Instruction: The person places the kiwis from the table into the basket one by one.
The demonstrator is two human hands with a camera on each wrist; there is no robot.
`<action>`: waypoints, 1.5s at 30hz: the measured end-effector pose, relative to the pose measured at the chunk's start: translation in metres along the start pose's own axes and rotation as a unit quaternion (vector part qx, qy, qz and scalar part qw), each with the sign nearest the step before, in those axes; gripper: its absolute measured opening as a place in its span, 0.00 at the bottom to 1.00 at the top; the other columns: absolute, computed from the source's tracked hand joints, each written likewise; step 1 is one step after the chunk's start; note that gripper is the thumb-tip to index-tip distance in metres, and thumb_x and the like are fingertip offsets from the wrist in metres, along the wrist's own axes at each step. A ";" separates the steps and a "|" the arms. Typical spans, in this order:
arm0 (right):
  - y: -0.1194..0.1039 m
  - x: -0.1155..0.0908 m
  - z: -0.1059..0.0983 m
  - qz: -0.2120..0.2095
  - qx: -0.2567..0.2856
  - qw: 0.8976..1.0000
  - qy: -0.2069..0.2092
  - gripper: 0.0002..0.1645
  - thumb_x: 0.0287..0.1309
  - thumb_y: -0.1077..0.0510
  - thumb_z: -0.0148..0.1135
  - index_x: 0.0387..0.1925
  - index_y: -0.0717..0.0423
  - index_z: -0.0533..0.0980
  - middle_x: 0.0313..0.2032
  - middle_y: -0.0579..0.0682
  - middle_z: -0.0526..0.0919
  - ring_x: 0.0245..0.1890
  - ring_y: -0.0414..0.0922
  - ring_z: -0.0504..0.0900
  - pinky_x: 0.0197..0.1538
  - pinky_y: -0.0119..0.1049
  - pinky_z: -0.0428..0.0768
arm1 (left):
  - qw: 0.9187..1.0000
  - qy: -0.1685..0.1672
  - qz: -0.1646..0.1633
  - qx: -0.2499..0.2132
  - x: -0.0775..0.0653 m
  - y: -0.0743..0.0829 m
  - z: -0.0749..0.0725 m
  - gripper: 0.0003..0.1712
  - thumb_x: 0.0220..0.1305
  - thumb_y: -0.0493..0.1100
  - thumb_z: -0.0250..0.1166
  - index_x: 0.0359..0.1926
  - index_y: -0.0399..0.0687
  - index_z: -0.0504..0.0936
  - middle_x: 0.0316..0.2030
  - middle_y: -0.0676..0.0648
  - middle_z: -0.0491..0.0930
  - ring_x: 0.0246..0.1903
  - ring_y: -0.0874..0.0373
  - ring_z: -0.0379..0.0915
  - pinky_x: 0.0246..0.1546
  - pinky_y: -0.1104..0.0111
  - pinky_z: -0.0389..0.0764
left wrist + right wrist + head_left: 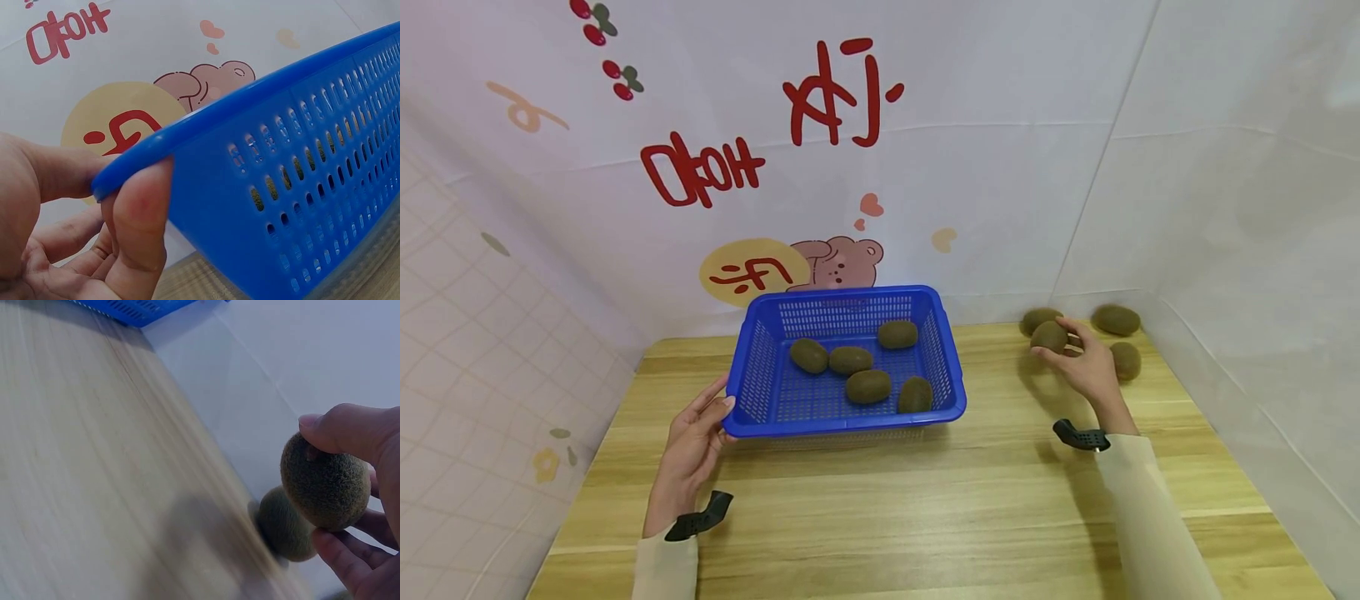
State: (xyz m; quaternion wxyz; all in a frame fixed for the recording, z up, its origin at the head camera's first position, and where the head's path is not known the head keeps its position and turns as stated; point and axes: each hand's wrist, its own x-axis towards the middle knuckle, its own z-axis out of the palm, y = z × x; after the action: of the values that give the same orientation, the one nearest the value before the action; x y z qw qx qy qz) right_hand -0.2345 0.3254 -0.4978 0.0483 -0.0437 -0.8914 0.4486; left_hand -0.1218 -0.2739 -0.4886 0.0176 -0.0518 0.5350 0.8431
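Note:
A blue plastic basket (850, 427) with perforated walls holds several brown kiwis, one of them a kiwi (868, 387) near its front wall. At the basket's left front corner my left hand (694, 437) pinches the rim (206, 122) between thumb and fingers. Over the right side of the table, my right hand (1092, 367) grips a kiwi (325, 484) between thumb and fingertips, above the wood. Just behind it, another kiwi (284, 525) lies on the table by the wall.
Two more kiwis, a far one (1116, 320) and a nearer one (1126, 361), lie at the table's back right corner. The wooden table (880, 517) meets a white printed sheet (1000, 208) at the back, with more sheeting at both sides.

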 end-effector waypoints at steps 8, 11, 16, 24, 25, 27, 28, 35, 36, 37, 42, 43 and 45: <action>-0.012 -0.003 0.001 -0.018 0.000 1.000 -0.008 0.54 0.56 0.34 0.73 0.78 0.45 0.61 0.74 0.62 0.65 0.66 0.68 0.73 0.63 0.61 0.78 | 1.000 -0.004 0.003 -0.004 0.000 0.001 0.000 0.27 0.76 0.35 0.59 0.72 0.45 0.67 0.38 0.51 0.82 0.30 0.64 0.83 0.25 0.76 0.84; -0.016 -0.003 0.001 -0.019 -0.001 1.000 -0.013 0.55 0.55 0.32 0.73 0.78 0.42 0.61 0.74 0.63 0.65 0.67 0.68 0.73 0.62 0.61 0.79 | 1.000 -0.002 0.001 -0.002 -0.001 0.001 0.000 0.26 0.76 0.35 0.59 0.72 0.46 0.69 0.38 0.51 0.82 0.30 0.64 0.83 0.25 0.76 0.84; -0.023 -0.004 0.003 -0.023 0.006 1.000 -0.020 0.53 0.55 0.33 0.73 0.77 0.41 0.62 0.73 0.63 0.66 0.67 0.67 0.73 0.62 0.60 0.80 | 1.000 0.001 -0.002 0.003 -0.001 0.002 0.001 0.26 0.76 0.35 0.59 0.71 0.47 0.69 0.39 0.51 0.82 0.30 0.64 0.83 0.25 0.76 0.84; -0.039 -0.007 0.003 -0.043 0.011 0.998 -0.038 0.52 0.56 0.36 0.74 0.78 0.42 0.62 0.73 0.64 0.67 0.68 0.68 0.72 0.62 0.61 0.79 | 1.000 0.007 -0.003 0.007 0.000 0.001 0.001 0.25 0.76 0.36 0.60 0.70 0.49 0.71 0.38 0.51 0.82 0.30 0.64 0.82 0.25 0.76 0.84; -0.041 -0.008 0.003 -0.046 0.010 0.998 -0.039 0.52 0.57 0.36 0.74 0.78 0.42 0.62 0.73 0.63 0.67 0.68 0.68 0.72 0.63 0.60 0.79 | 1.000 0.006 -0.002 0.005 0.000 0.001 0.001 0.25 0.76 0.36 0.59 0.70 0.49 0.71 0.39 0.51 0.82 0.30 0.64 0.82 0.25 0.77 0.84; -0.045 -0.009 0.003 -0.054 0.009 0.998 -0.041 0.52 0.57 0.36 0.74 0.78 0.43 0.62 0.73 0.63 0.67 0.68 0.67 0.72 0.63 0.60 0.79 | 1.000 0.005 -0.001 0.005 0.000 0.000 0.000 0.26 0.76 0.35 0.59 0.71 0.48 0.70 0.38 0.51 0.82 0.29 0.64 0.82 0.25 0.77 0.84; -0.047 -0.009 0.003 -0.058 0.009 0.997 -0.042 0.53 0.57 0.36 0.74 0.78 0.44 0.62 0.73 0.63 0.68 0.68 0.67 0.72 0.63 0.60 0.79 | 1.000 0.006 -0.001 0.005 0.000 0.000 0.000 0.26 0.76 0.36 0.59 0.71 0.48 0.70 0.38 0.52 0.82 0.29 0.64 0.82 0.25 0.77 0.83; -0.064 -0.013 0.005 -0.077 0.011 0.996 -0.050 0.51 0.56 0.37 0.75 0.77 0.43 0.64 0.69 0.59 0.74 0.65 0.61 0.77 0.59 0.47 0.83 | 1.000 0.002 -0.004 -0.001 0.001 0.000 -0.001 0.28 0.75 0.35 0.60 0.73 0.46 0.66 0.38 0.51 0.83 0.29 0.64 0.82 0.25 0.76 0.84; -0.066 -0.013 0.005 -0.080 0.012 0.995 -0.051 0.51 0.56 0.38 0.75 0.76 0.43 0.64 0.69 0.58 0.74 0.65 0.60 0.78 0.57 0.41 0.83 | 1.000 0.002 -0.006 -0.001 0.001 0.000 -0.001 0.29 0.75 0.35 0.60 0.73 0.46 0.66 0.38 0.52 0.83 0.29 0.64 0.82 0.25 0.76 0.84; -0.069 -0.014 0.006 -0.083 0.014 0.995 -0.052 0.50 0.56 0.38 0.75 0.76 0.42 0.64 0.68 0.57 0.75 0.64 0.59 0.79 0.55 0.36 0.83 | 1.000 0.003 -0.008 -0.001 0.002 0.001 -0.001 0.29 0.75 0.36 0.60 0.74 0.45 0.65 0.38 0.52 0.83 0.29 0.64 0.82 0.25 0.76 0.84; -0.083 -0.016 0.010 -0.102 0.029 0.993 -0.058 0.49 0.56 0.41 0.76 0.76 0.43 0.65 0.68 0.56 0.76 0.63 0.56 0.80 0.54 0.30 0.81 | 1.000 0.001 -0.009 -0.005 0.003 0.000 -0.002 0.33 0.76 0.35 0.59 0.76 0.43 0.60 0.38 0.51 0.83 0.30 0.64 0.83 0.26 0.76 0.84; -0.085 -0.015 0.011 -0.105 0.032 0.992 -0.058 0.49 0.56 0.41 0.77 0.75 0.42 0.66 0.68 0.56 0.76 0.62 0.56 0.80 0.56 0.34 0.81 | 1.000 0.000 -0.008 -0.006 0.004 0.000 -0.002 0.33 0.76 0.35 0.59 0.77 0.42 0.60 0.38 0.51 0.83 0.30 0.64 0.83 0.25 0.76 0.84; -0.089 -0.014 0.014 -0.112 0.036 0.991 -0.057 0.48 0.56 0.43 0.77 0.75 0.43 0.66 0.68 0.55 0.75 0.61 0.56 0.81 0.59 0.39 0.81 | 1.000 -0.003 -0.006 -0.009 0.004 0.000 -0.002 0.32 0.76 0.35 0.58 0.76 0.42 0.60 0.38 0.51 0.82 0.30 0.63 0.83 0.25 0.76 0.84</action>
State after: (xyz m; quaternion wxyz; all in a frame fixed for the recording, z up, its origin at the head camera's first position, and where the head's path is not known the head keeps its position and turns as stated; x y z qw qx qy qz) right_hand -0.2254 0.2601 -0.4350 0.0486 0.0837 -0.8753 0.4737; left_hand -0.1256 -0.2760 -0.4901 0.0239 -0.0526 0.5272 0.8478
